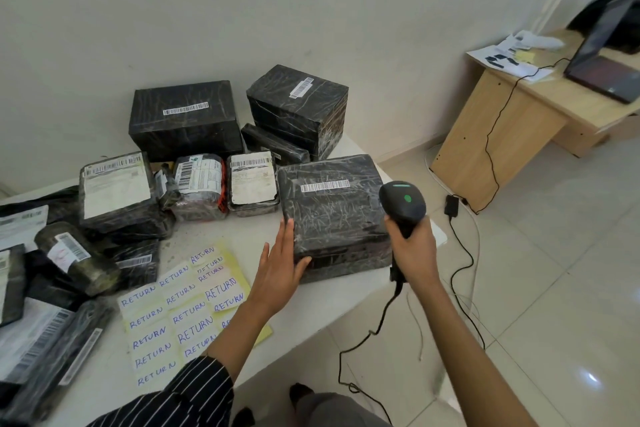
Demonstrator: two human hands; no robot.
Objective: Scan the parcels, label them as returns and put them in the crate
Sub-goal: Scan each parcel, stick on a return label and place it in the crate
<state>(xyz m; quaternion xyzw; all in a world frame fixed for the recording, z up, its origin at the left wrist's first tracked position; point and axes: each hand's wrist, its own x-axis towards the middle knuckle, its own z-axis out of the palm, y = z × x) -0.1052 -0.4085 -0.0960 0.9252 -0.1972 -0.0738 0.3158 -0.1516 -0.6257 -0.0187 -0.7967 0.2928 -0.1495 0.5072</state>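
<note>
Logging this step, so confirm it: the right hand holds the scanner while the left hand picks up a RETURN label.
One thing is wrong. The head view shows the right hand holding the scanner, but the left hand lies flat against the side of the big black parcel, not picking up a label.

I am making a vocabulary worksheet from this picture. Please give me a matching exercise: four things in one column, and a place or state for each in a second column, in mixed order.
1. barcode scanner
2. RETURN labels
3. laptop
4. large black parcel

A. stands on the wooden desk
B. bears blue handwriting
C. gripped by the right hand
D. touched by the left hand

Pairs: 1-C, 2-B, 3-A, 4-D
</note>
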